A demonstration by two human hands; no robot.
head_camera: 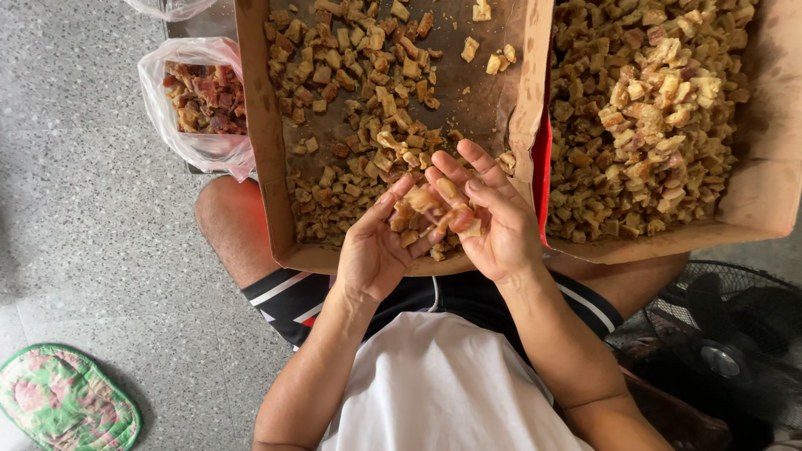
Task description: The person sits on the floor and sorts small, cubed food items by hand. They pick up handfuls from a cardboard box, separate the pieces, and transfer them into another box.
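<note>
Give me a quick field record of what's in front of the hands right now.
left hand: open, cupped, palm up with food pieces
right hand: open, fingers over the same pieces
left box: cardboard, partly filled with browned cubes
right box: cardboard, heaped fuller
plastic bag: on the floor at left, darker reddish pieces
fan: lower right

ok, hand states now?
Left hand: open, cupped, holding fried pieces.
Right hand: open, cupped, holding the same pieces.
</note>
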